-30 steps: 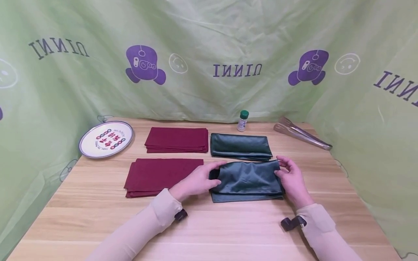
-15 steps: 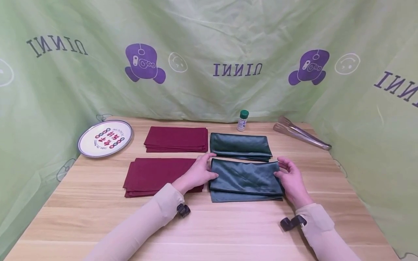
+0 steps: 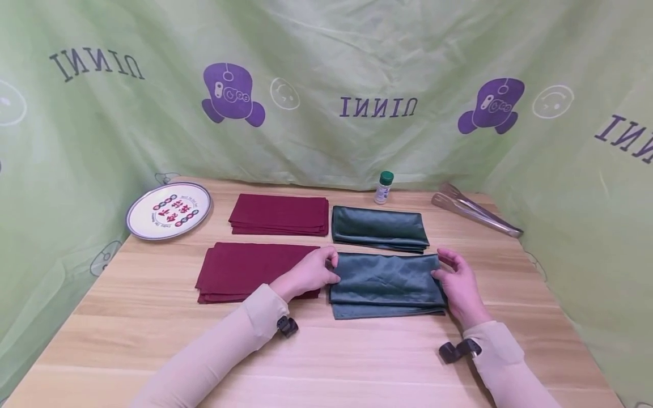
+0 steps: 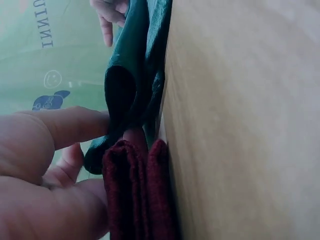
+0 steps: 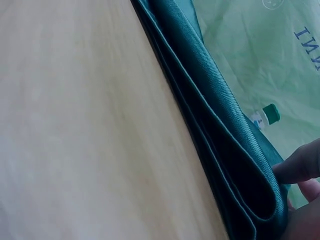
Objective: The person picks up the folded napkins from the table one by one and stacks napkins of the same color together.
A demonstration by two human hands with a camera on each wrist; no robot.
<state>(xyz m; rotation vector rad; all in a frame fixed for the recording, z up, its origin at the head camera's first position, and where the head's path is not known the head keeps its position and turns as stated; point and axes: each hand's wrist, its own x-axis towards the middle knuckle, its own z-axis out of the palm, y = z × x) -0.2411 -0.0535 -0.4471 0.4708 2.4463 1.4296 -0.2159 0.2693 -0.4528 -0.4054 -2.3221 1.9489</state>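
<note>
A folded, shiny green cloth (image 3: 390,279) lies on the near right of the table, its lower layer showing along the front edge. At its left edge my left hand (image 3: 306,274) pinches the cloth, over the corner of a folded maroon cloth (image 3: 255,269). In the left wrist view, thumb and finger meet the green cloth (image 4: 132,50) by an open fold. My right hand (image 3: 461,286) pinches its far right corner, the thumb on top. Loose layered folds of the green cloth (image 5: 215,100) fill the right wrist view's middle; some fingertips are hidden behind it.
Behind lie another folded maroon cloth (image 3: 279,213) and another folded green cloth (image 3: 379,226). A plate (image 3: 138,212) sits at the far left. A small green-capped bottle (image 3: 384,188) stands at the back; metal tongs (image 3: 476,212) lie at the far right. A green curtain (image 3: 316,51) surrounds the table.
My left hand has drawn back to the left and then closed on the cloth's left edge. The cloth's top layer lies smoother. My right hand stays at the right corner.
</note>
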